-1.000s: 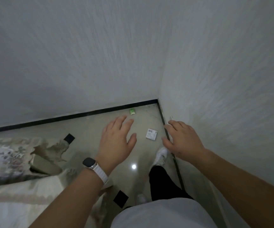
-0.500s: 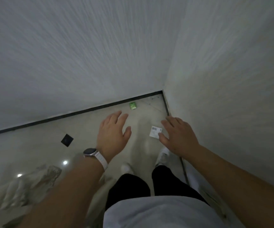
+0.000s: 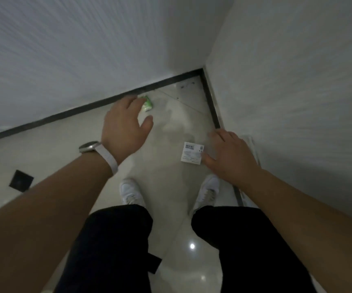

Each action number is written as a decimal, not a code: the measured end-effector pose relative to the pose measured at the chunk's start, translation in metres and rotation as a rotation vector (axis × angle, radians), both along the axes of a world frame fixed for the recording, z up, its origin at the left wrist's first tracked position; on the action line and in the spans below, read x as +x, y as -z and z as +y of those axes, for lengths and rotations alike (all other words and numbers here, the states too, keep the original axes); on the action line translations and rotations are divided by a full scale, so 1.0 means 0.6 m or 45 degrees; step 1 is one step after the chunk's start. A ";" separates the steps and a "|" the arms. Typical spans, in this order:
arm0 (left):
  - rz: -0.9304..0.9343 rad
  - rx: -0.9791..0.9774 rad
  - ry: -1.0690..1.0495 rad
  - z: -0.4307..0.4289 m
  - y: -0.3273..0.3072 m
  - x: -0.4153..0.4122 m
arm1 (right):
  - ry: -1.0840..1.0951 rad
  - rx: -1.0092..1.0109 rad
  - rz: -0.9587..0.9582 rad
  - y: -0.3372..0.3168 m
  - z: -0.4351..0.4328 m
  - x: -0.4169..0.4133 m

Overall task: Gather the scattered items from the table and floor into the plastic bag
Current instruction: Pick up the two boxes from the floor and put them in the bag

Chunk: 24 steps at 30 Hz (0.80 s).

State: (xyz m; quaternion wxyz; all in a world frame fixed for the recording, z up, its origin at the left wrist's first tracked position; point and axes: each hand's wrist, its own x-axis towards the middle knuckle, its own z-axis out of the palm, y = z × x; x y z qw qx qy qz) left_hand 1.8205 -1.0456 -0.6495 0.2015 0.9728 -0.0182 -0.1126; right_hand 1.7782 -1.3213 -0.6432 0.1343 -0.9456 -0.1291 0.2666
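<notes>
A small green packet lies on the floor by the black skirting near the room corner. My left hand, with a watch on a white strap at the wrist, hovers open just beside it, fingers spread and partly covering its left edge. A white printed card lies flat on the tiles further right. My right hand is open with its thumb at the card's right edge. No plastic bag is in view.
Two white walls meet at a corner with black skirting. My white shoes and dark trouser legs stand on glossy pale tiles. A black square inlay is in the floor at the left.
Both hands have dropped closer to the floor: the left now reaches the green packet, the right now reaches the white card. The patterned cloth at the left has gone out of view.
</notes>
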 end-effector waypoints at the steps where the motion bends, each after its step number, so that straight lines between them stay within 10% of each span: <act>1: 0.001 -0.008 0.017 0.001 0.046 0.018 | -0.033 -0.010 0.027 0.046 0.001 0.004; 14: 0.115 0.023 0.094 0.025 0.537 0.102 | -0.265 -0.142 0.260 0.478 0.022 0.066; 24: 0.207 0.148 0.058 0.108 0.673 0.130 | -0.402 -0.301 0.416 0.611 0.018 -0.002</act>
